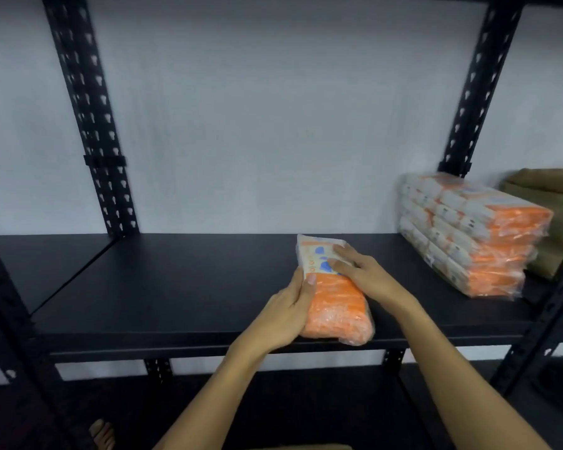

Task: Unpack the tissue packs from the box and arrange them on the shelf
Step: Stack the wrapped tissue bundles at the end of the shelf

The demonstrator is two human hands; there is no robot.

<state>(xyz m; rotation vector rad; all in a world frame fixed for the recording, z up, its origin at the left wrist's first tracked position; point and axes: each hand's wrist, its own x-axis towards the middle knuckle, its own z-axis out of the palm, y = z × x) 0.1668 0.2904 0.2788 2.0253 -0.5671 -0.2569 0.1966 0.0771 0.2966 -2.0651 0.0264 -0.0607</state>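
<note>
So we've got one orange tissue pack [333, 292] lying flat near the front edge of the black shelf [182, 287], and both hands are on it. Our left hand [286, 315] wraps its side, thumb curled over the top, while the right hand [359, 271] lays straight fingers [342, 251] flat on top, probably to steady it while we square it up. The stack of packs [468, 235] sits well apart at the right, beside an olive bundle [553, 206]. The box isn't visible.
</note>
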